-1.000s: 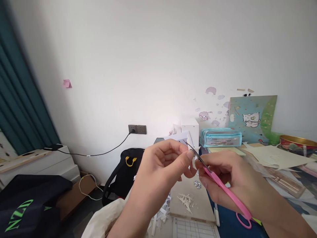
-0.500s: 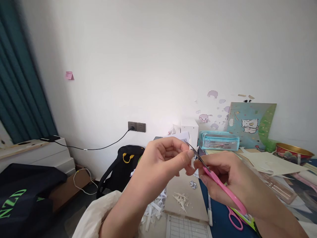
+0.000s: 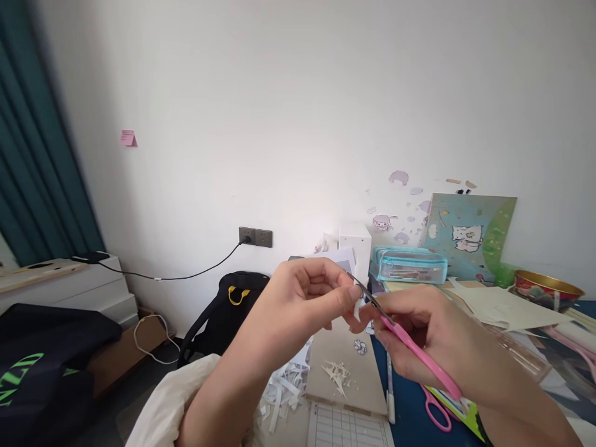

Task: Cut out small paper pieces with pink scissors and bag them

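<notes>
Raised above the desk, my left hand (image 3: 307,295) pinches a small white piece of paper (image 3: 357,308) between thumb and fingertips. Most of that piece is hidden by the fingers. My right hand (image 3: 426,329) is wrapped around pink-handled scissors (image 3: 416,352), whose dark blades point up and left against the paper at my left fingertips. Below both hands lies a greyish-beige board (image 3: 319,360). It carries a small printed cutout (image 3: 360,347) and a little heap of thin cream paper shavings (image 3: 338,377).
White paper strips (image 3: 284,388) are piled left of the board. To its right lie a white pen (image 3: 390,397) and a second pink scissors handle (image 3: 437,410). Behind are a blue clear pencil case (image 3: 410,266), cream paper sheets (image 3: 507,305) and a red-gold tin (image 3: 547,288).
The whole view has shifted slightly to the left. My hands keep nearly the same pose, with the scissor tips a touch lower at the paper.
</notes>
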Demonstrator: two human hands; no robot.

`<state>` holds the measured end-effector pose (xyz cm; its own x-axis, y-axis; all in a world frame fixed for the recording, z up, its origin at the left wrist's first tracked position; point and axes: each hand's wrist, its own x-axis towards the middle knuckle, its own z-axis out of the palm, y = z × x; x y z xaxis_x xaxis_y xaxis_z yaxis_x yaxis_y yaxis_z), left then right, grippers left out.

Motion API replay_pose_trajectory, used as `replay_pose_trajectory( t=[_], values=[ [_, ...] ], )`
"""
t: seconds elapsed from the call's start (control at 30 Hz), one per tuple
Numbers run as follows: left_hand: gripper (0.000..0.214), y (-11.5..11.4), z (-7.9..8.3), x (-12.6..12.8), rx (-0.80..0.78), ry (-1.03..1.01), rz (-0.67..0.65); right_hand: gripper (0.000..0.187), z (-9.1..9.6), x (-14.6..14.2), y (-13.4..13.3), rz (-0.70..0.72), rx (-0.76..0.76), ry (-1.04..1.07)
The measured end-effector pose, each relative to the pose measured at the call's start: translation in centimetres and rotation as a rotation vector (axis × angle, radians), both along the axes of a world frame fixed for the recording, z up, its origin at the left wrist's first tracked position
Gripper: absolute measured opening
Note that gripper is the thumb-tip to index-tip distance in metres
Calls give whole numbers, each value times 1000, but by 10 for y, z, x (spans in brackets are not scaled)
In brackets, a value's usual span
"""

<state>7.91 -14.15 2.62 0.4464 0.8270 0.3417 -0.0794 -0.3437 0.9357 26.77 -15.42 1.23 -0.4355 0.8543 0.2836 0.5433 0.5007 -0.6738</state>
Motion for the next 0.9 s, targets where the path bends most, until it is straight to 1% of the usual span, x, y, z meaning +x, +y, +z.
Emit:
replay_pose_trajectory(
  t=[0.13,0.23,0.43,0.57,0.67,0.8,0.9],
  values=[
    [16,2,0,-2,-1,22,-26,34,0,1,0,20,-30,0],
    [15,2,2,-3,-7,25,-38,34,0,1,-1,29,-38,-8],
    [15,2,6,-3,-29,75,4,34,0,2,-3,24,-85,-6],
    [14,5,6,-5,-39,92,-4,36,-1,3,0,31,-98,17],
    [14,7,5,-7,-56,93,-14,37,3,1,0,28,-116,19],
    [16,8,3,-2,-57,47,1,31,10,-3,-2,-40,-147,17],
    [18,9,2,7,-56,-38,47,19,10,-7,-2,-88,-69,49]
  ],
)
